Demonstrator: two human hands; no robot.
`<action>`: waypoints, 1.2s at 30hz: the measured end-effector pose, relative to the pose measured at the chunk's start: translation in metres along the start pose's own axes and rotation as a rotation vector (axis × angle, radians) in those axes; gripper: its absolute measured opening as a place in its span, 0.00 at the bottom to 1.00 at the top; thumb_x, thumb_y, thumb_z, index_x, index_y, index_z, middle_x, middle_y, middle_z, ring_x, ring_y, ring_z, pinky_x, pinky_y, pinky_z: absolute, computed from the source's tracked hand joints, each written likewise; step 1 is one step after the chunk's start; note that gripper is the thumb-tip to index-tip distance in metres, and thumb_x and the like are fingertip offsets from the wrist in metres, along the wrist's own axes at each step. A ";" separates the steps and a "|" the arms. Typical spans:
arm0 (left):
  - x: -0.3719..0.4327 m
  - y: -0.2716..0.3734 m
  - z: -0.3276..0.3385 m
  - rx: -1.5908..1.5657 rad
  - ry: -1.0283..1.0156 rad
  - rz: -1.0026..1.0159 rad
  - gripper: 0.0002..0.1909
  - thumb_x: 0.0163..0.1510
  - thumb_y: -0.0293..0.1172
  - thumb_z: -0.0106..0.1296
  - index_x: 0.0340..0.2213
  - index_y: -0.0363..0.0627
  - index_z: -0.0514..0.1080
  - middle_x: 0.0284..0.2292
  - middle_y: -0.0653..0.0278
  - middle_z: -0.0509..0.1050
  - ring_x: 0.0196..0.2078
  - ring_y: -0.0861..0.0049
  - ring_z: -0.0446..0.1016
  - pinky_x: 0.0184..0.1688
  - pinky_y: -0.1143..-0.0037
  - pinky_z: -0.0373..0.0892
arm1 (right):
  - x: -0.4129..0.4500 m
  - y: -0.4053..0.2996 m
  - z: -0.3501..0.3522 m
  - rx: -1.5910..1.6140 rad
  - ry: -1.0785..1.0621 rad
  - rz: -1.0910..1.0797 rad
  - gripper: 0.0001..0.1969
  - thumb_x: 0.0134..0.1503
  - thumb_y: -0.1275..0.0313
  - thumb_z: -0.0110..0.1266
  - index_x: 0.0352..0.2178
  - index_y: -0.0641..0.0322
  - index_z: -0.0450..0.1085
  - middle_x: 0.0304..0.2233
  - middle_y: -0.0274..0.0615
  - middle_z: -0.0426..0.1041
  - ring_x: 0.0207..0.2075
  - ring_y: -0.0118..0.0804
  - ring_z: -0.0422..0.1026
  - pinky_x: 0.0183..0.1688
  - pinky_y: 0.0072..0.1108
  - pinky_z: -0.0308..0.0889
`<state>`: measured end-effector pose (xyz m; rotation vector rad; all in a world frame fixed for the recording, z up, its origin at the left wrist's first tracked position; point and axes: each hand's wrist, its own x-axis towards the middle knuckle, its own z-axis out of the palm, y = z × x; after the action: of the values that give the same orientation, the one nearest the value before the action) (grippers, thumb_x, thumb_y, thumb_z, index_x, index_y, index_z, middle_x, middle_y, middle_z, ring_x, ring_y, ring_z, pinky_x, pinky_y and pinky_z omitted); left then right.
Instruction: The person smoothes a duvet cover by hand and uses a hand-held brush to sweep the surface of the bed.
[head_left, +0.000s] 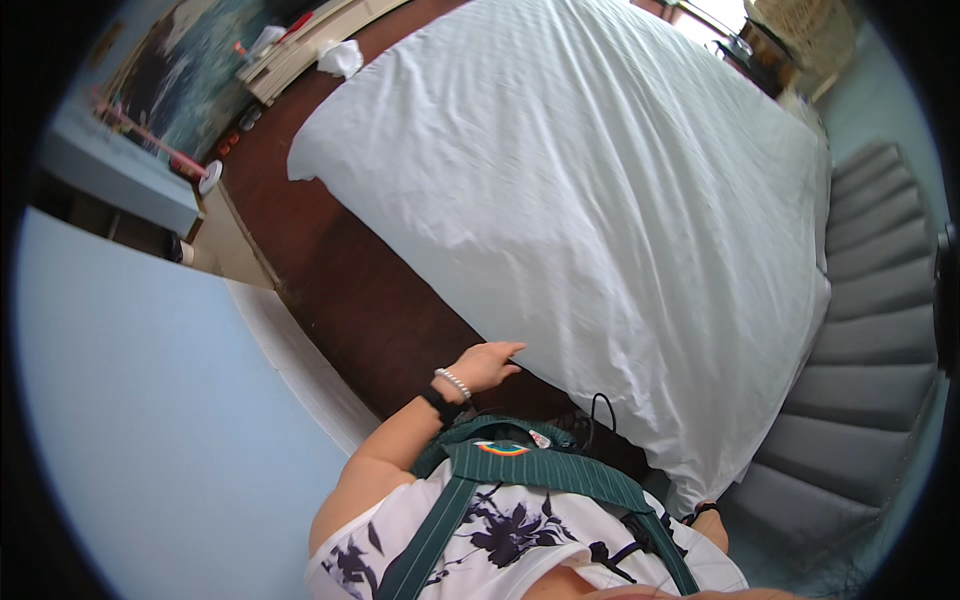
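Observation:
A white bed sheet (555, 187) covers the bed in front of me, with long creases running towards its near right corner. That corner is drawn into tight folds at my right hand (706, 505), which grips it low beside the headboard; my fingers are mostly hidden by cloth and my body. My left hand (487, 365) is held out near the sheet's left edge, fingers apart and holding nothing. Whether its fingertips touch the cloth, I cannot tell. A beaded bracelet and a black wristband are on the left wrist.
A grey padded headboard (855, 352) borders the bed on the right. Dark red floor (375, 300) runs along the left, beside a light blue wall (135, 397). Farther off stand a cream low cabinet (270, 79), a white bundle (340, 58) and a pink pole with a white base (211, 177).

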<state>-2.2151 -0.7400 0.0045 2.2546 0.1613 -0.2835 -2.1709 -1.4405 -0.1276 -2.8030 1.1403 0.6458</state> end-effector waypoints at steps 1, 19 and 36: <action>-0.020 -0.019 -0.021 -0.050 0.059 -0.039 0.20 0.47 0.32 0.51 0.43 0.42 0.66 0.38 0.55 0.72 0.40 0.62 0.71 0.43 0.71 0.66 | -0.004 -0.021 0.007 0.016 -0.044 -0.038 0.16 0.52 0.65 0.41 0.29 0.70 0.68 0.27 0.56 0.71 0.30 0.52 0.72 0.26 0.35 0.65; -0.223 -0.259 -0.228 -0.186 0.720 -0.548 0.17 0.46 0.29 0.53 0.40 0.43 0.69 0.32 0.56 0.74 0.35 0.65 0.73 0.38 0.74 0.68 | -0.253 -0.562 0.061 -0.064 -0.470 -0.576 0.14 0.52 0.67 0.43 0.39 0.63 0.62 0.27 0.46 0.70 0.23 0.43 0.72 0.22 0.35 0.69; -0.291 -0.485 -0.517 -0.277 0.928 -0.738 0.16 0.50 0.25 0.48 0.43 0.40 0.67 0.33 0.55 0.74 0.33 0.72 0.74 0.38 0.76 0.68 | -0.740 -1.099 0.193 0.041 0.009 -1.635 0.22 0.45 0.73 0.50 0.44 0.64 0.60 0.48 0.54 0.60 0.51 0.50 0.59 0.52 0.30 0.57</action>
<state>-2.5208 -0.0388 0.0438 1.8018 1.4249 0.4116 -1.9703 -0.1167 -0.1327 -2.5058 -1.1411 0.3240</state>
